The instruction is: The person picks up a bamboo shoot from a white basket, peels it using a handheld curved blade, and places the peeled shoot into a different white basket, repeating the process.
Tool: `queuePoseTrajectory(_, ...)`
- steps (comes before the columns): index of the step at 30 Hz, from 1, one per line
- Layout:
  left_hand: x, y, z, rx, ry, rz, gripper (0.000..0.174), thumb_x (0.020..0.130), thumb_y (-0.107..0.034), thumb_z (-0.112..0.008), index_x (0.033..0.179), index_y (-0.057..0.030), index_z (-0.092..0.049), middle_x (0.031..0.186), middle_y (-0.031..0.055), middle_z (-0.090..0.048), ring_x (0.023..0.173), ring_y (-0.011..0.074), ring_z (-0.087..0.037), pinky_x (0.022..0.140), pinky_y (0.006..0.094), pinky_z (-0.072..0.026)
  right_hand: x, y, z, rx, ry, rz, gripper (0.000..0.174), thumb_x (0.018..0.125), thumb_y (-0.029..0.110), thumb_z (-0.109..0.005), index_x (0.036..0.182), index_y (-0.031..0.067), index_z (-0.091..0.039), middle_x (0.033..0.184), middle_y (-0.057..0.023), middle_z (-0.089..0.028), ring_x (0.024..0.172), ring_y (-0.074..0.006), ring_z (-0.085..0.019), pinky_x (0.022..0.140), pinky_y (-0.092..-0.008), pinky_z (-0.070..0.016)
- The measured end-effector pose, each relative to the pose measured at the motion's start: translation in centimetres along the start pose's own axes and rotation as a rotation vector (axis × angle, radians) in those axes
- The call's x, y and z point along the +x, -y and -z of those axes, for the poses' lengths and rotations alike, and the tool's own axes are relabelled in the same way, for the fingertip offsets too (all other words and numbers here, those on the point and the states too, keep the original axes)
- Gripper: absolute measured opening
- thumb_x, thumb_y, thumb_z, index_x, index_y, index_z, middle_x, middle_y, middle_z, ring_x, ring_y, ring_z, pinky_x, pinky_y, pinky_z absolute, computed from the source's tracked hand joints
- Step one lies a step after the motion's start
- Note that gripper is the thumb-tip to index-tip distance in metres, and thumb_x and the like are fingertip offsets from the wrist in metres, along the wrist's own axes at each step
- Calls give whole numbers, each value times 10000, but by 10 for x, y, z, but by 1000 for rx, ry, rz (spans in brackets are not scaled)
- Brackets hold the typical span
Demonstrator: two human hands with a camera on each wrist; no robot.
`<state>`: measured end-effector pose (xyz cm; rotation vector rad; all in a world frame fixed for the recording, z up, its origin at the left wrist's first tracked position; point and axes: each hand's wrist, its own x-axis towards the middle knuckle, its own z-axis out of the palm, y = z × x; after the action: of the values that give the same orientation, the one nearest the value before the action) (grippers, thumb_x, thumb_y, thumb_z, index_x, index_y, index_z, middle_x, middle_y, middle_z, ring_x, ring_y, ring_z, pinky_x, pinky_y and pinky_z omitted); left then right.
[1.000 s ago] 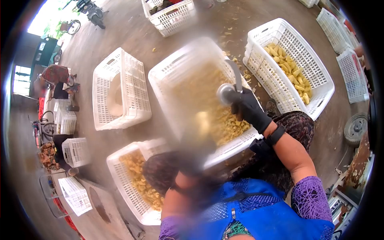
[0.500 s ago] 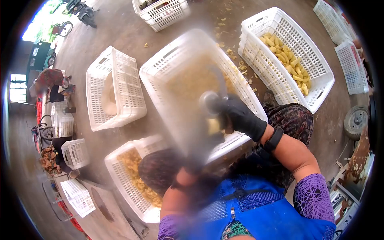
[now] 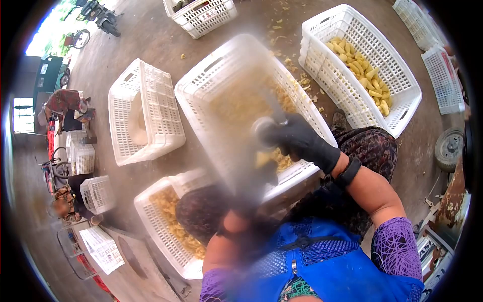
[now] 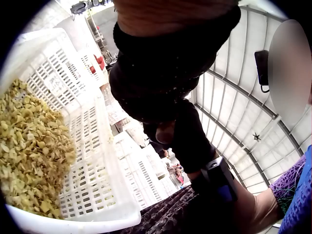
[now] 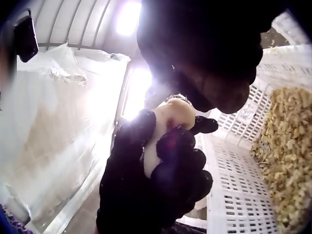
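In the head view, my black-gloved right hand (image 3: 304, 143) grips a tool with a round metallic end (image 3: 262, 126) and a blurred curved blade, above a white crate (image 3: 314, 113) of pale yellow pieces. My gloved left hand (image 3: 249, 176), blurred, is just below it, by a pale yellow piece (image 3: 263, 158). The right wrist view shows the left hand's fingers (image 5: 183, 151) curled round this smooth, peeled-looking piece (image 5: 179, 113), with the right hand (image 5: 209, 53) close above. In the left wrist view, the dark left hand (image 4: 161, 73) hides what it holds.
A white crate (image 3: 397, 65) of larger yellow pieces stands at the right, another filled crate (image 3: 146, 221) at the lower left. A further crate (image 3: 168, 110) stands left. Scraps lie on the floor (image 3: 282, 15). Two people and a motorcycle (image 3: 100, 17) are at the far left.
Since a second ago, my right hand and the tool have moved left and slightly down, nearer my left hand. The head view has shifted slightly, and a person at the far left has changed posture.
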<state>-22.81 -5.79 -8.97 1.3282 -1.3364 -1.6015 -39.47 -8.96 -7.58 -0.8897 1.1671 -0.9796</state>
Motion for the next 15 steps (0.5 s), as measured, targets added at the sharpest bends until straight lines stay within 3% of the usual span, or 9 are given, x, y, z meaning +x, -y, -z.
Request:
queuePoseTrajectory(2,-2,-5,-1,20,-2,-17,221,851,-29,-573,1064,-2,-523,795,72,-554,606,127,-544,487,260,-470,10,-10,4,-60,-34,-23,217,794,269,-675,867,69,-632,556,3,-530,381,-51,-416,319,-201,-293)
queuePoseTrajectory(4,-5,-13,-4,-80,-11,30,275,908,-84,-454,1153,20,-522,932,48,-600,809,117,-537,710,252,-461,30,-43,18,-179,-160,149,241,782,280,-694,889,71,-640,554,17,-521,394,-50,-427,336,-196,-307)
queuePoseTrajectory(8,-10,-27,8,151,48,-84,271,931,-118,-430,1145,16,-531,928,49,-601,816,114,-533,732,266,-458,30,-29,26,-107,-243,30,219,785,254,-695,896,72,-646,566,14,-528,407,-55,-444,349,-193,-317)
queuePoseTrajectory(10,-9,-16,11,89,31,-175,118,900,-38,-478,935,10,-580,709,65,-575,568,168,-518,582,299,-482,28,-40,23,-217,-153,192,221,791,255,-686,895,65,-644,566,10,-529,405,-54,-444,345,-195,-318)
queuePoseTrajectory(11,-9,-16,11,89,30,-173,118,900,-38,-478,935,10,-580,709,65,-575,568,168,-518,582,299,-482,22,-25,14,-314,-82,362,224,797,257,-678,893,58,-642,567,7,-529,402,-53,-444,342,-198,-319)
queuePoseTrajectory(12,-9,-15,10,20,46,-137,147,913,-54,-460,897,7,-593,737,80,-601,591,170,-529,604,309,-484,9,-7,9,-83,-47,75,225,811,269,-657,885,57,-638,573,1,-532,395,-53,-443,329,-198,-320)
queuePoseTrajectory(13,-9,-14,8,-48,63,-101,191,927,-70,-443,859,3,-606,765,94,-626,615,171,-541,626,319,-486,7,-6,3,-82,-50,74,225,811,269,-657,885,57,-638,573,1,-532,395,-53,-443,329,-198,-320)
queuePoseTrajectory(14,-9,-5,9,-46,66,-98,191,927,-70,-443,859,3,-606,765,94,-626,615,171,-541,626,319,-486,6,-7,0,-89,-34,190,224,814,274,-650,883,61,-637,578,-1,-535,394,-53,-444,324,-195,-318)
queuePoseTrajectory(15,-11,13,13,-216,45,-26,204,953,-131,-415,1013,3,-556,893,77,-602,755,160,-542,703,298,-474,4,-7,-3,-95,-17,307,223,817,279,-643,880,65,-637,582,-3,-537,393,-53,-445,319,-193,-315)
